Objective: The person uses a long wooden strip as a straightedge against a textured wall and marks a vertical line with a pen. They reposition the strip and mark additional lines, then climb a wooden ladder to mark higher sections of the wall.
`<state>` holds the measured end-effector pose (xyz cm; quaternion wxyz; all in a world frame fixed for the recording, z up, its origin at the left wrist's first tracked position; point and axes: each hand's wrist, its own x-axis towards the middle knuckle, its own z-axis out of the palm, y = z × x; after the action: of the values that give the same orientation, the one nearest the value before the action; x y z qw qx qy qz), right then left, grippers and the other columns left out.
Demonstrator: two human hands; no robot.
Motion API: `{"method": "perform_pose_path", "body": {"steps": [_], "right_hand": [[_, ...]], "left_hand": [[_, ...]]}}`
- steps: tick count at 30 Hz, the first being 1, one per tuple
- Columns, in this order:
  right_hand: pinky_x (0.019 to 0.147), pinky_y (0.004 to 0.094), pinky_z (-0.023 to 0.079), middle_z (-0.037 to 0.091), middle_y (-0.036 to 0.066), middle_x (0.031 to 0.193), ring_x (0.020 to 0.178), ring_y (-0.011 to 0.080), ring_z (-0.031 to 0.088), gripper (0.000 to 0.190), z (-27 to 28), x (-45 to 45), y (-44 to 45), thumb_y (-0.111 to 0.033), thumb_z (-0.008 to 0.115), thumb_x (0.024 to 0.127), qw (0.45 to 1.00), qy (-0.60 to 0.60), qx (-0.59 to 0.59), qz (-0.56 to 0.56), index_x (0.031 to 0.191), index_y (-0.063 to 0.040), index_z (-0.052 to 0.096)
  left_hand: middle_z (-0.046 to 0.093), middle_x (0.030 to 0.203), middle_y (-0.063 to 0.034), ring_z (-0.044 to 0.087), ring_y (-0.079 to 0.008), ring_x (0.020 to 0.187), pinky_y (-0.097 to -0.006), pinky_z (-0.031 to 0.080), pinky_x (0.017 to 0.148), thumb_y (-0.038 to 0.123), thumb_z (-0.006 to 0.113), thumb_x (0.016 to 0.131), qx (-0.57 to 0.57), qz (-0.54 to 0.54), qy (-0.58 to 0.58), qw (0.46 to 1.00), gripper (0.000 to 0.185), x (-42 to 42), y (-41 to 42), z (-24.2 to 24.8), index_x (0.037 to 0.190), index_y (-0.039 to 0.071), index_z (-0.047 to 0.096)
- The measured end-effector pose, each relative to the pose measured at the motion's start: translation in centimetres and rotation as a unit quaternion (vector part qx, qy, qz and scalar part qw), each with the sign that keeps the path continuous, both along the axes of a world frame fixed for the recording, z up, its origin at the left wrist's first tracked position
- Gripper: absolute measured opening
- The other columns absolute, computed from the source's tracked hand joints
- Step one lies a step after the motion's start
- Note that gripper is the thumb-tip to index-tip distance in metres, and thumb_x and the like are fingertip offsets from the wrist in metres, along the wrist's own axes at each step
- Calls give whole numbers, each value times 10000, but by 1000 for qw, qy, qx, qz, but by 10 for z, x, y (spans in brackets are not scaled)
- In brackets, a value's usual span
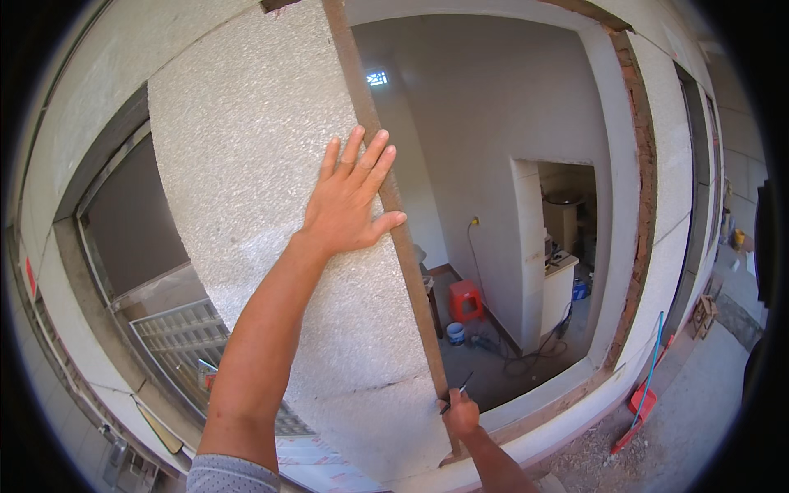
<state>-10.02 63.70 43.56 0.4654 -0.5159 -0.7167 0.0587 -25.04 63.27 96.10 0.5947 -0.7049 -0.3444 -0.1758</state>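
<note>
My left hand lies flat, fingers spread, on a rough, speckled pale stone-like panel, its fingertips and thumb reaching the brown edge strip. Lower down, my right hand is closed around a thin dark pen-like tool at the same edge. The tool slants upward out of the fist; its exact kind cannot be told. A seam crosses the panel a little above and left of the right hand.
Right of the panel, a wall opening with exposed brick shows a room holding a red plastic stool, a small bucket and cables. A red dustpan is outside at lower right. A metal grille stands behind the left opening.
</note>
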Motion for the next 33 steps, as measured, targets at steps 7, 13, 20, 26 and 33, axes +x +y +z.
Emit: {"method": "perform_pose_path", "body": {"steps": [7,13,20,26,33], "right_hand": [[640,553,557,651,200,860,747,440,677,369,2,0,-2,-306,815,849,1000,-7,-10,-7,1011,-88,565],[646,558,557,653,202,873,752,438,679,371,1,0,-1,-309,814,849,1000,0,-6,-2,1011,-86,566],[648,552,565,662,203,901,770,439,691,385,1,0,0,-320,818,843,1000,5,-27,0,1025,-88,570],[649,549,568,668,205,911,780,442,694,402,1,0,3,-328,824,840,999,11,-33,6,1038,-83,575],[660,550,569,669,203,901,787,441,692,389,2,0,2,-331,820,846,999,7,-37,5,1025,-82,579]], "left_hand": [[203,1726,-102,45,-331,1613,-537,49,1302,785,452,931,-19,34,-7,999,994,2,0,0,1613,69,347],[169,1735,-90,36,-330,1613,-529,41,1305,787,505,903,-23,47,-13,999,1024,3,0,1,1638,106,295],[180,1733,-92,44,-339,1612,-526,43,1306,773,545,892,-31,56,-20,998,1027,6,-3,0,1639,113,297],[195,1728,-95,69,-343,1610,-529,72,1305,788,533,889,-28,68,-12,997,1025,7,-6,2,1637,123,308],[175,1736,-78,47,-336,1612,-527,63,1302,816,477,902,-17,65,0,998,1014,3,-3,3,1640,141,308]]}}
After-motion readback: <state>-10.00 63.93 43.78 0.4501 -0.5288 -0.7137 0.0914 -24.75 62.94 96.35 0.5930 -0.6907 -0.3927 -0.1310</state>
